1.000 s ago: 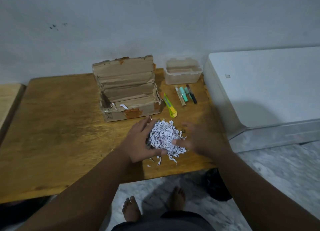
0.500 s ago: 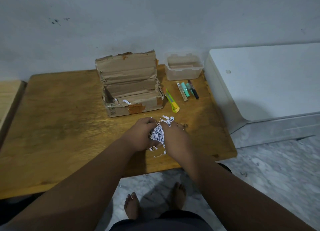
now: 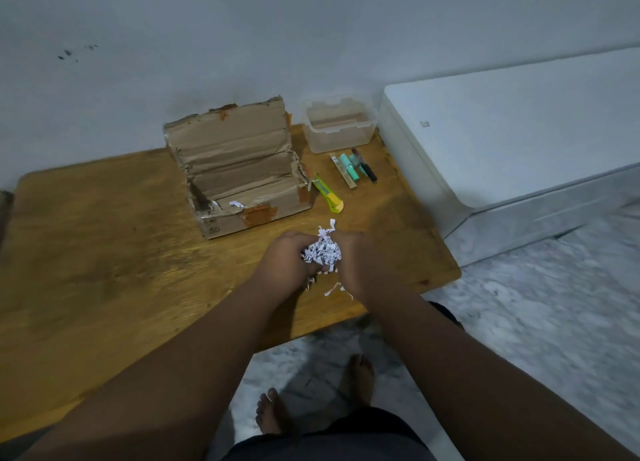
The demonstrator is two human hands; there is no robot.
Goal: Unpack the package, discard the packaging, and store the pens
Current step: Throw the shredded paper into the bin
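Both hands, the left hand (image 3: pixel 285 259) and the right hand (image 3: pixel 363 263), are cupped tight together around a wad of shredded paper filler (image 3: pixel 322 251), just in front of the cardboard box (image 3: pixel 239 180). Squeezing firmly should stop loose strips (image 3: pixel 337 289) from dropping before disposal. The pens (image 3: pixel 353 166) lie on the counter (image 3: pixel 104 235) right of the box, beyond a yellow utility knife (image 3: pixel 327 197), beside a clear plastic container (image 3: pixel 337 126).
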